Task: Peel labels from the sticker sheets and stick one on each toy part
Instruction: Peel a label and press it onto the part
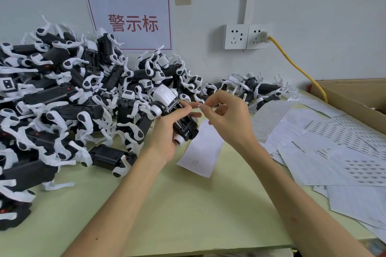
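My left hand (167,131) grips a black and white toy robot-dog body (181,119), held above the green table with its black underside turned up. My right hand (227,117) pinches a tiny white label (201,107) between thumb and forefinger, just right of the toy and close to my left fingertips. A white sticker sheet (201,150) lies on the table under both hands. More sticker sheets (338,152), some with rows of small printed labels, lie spread to the right.
A big heap of black and white toy dogs (62,94) fills the left and back of the table (167,204). A cardboard box (355,98) stands at the right. A yellow cable (296,64) runs from a wall socket (246,36) down behind the box.
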`<state>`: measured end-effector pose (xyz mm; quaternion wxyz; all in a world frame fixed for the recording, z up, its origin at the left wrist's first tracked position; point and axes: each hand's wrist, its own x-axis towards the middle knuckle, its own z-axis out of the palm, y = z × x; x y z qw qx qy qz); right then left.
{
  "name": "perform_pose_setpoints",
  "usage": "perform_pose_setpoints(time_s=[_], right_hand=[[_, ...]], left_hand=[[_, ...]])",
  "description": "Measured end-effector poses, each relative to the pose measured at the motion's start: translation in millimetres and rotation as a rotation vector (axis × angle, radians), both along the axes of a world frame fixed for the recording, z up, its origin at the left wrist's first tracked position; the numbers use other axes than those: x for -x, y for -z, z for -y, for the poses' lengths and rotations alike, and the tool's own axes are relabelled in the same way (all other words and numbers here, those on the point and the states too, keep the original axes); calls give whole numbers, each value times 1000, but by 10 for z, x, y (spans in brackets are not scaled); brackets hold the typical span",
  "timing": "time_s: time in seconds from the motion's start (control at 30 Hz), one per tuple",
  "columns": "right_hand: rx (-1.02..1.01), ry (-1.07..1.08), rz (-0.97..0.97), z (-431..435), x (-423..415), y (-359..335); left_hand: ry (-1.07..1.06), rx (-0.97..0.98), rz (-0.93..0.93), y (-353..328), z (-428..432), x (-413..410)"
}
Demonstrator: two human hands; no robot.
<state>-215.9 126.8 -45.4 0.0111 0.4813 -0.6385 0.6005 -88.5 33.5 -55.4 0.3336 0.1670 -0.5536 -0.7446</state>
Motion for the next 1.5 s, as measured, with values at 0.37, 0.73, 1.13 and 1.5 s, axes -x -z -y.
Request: perform_pose_setpoints(time_s=[0.37,0.73,1.13,1.5], right_hand=[[-58,-67,-47,-4,-76,5],[-253,-204,-20,76,-82,151],[164,-277,639,-16,138,-86],[254,-641,912,-136,272,-138]], left_hand=[[-143,-70,39,-2,-19,37],[17,-261,-187,7,45,29],[-46,381,176,40,-56,94],[64,187,280,90,71,59]])
